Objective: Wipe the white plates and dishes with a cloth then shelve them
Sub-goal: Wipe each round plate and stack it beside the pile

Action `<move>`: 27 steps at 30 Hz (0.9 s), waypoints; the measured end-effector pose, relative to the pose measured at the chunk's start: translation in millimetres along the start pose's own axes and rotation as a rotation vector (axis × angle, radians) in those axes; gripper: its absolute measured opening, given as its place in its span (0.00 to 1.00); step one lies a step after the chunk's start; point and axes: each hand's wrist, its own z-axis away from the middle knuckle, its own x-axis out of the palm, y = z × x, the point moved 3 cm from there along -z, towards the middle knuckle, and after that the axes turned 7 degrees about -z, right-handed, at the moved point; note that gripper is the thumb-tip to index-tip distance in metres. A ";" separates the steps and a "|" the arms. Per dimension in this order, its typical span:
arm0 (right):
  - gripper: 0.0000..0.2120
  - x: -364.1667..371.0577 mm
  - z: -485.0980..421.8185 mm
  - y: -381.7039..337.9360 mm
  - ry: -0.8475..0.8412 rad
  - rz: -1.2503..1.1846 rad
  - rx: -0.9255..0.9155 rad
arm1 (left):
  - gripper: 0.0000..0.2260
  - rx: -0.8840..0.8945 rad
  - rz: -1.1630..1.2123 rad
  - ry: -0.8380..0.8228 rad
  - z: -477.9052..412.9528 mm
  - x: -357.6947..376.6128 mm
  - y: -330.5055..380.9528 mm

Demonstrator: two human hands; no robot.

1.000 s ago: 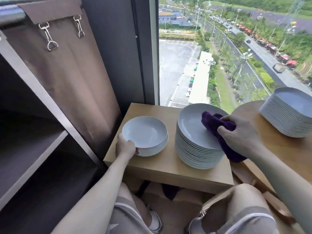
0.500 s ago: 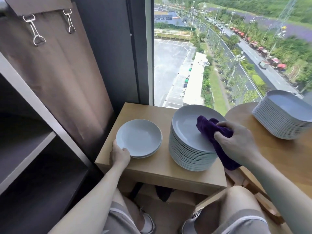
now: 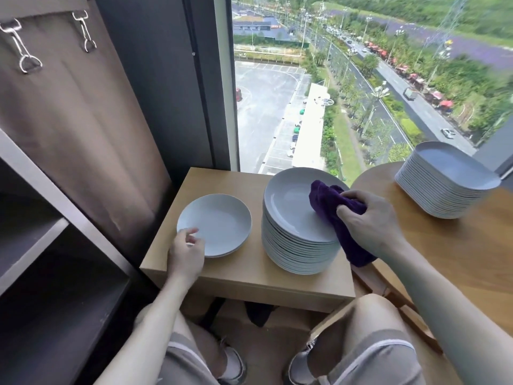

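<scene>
Left hand [image 3: 186, 251] has let go of the small plate [image 3: 215, 225], set aside on the wooden table [image 3: 238, 273]; fingers loose, empty. Right hand [image 3: 369, 220] grips purple cloth [image 3: 324, 195] against plate stack [image 3: 288, 209], likely to wipe.

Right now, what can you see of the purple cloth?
The cloth is deep purple and looks like soft, plush fabric. It is bunched into a wad rather than spread flat. The right hand grips its middle with curled fingers. The upper end rests on the right side of the top plate of the tall stack. The lower end hangs below the hand, past the stack's right rim. Whether that end touches the table cannot be told. No stains or print show.
</scene>
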 end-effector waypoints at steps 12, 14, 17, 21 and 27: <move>0.12 -5.2 5.7 -10.4 -0.321 0.332 -0.066 | 0.30 0.374 0.056 -0.546 17.0 78.1 128.4; 0.13 1.2 3.1 -16.0 -0.385 0.454 -0.115 | 0.29 0.352 0.102 -0.543 17.3 82.3 121.8; 0.11 20.0 -6.0 -30.0 -0.554 0.608 -0.199 | 0.28 0.312 0.154 -0.574 15.8 84.8 117.5; 0.09 48.8 -24.9 -47.6 -0.707 0.681 -0.224 | 0.38 0.325 0.094 -0.612 14.9 85.0 114.9; 0.13 96.6 -53.3 -45.1 -0.465 0.744 -0.489 | 0.38 0.308 0.091 -0.660 9.8 89.8 112.6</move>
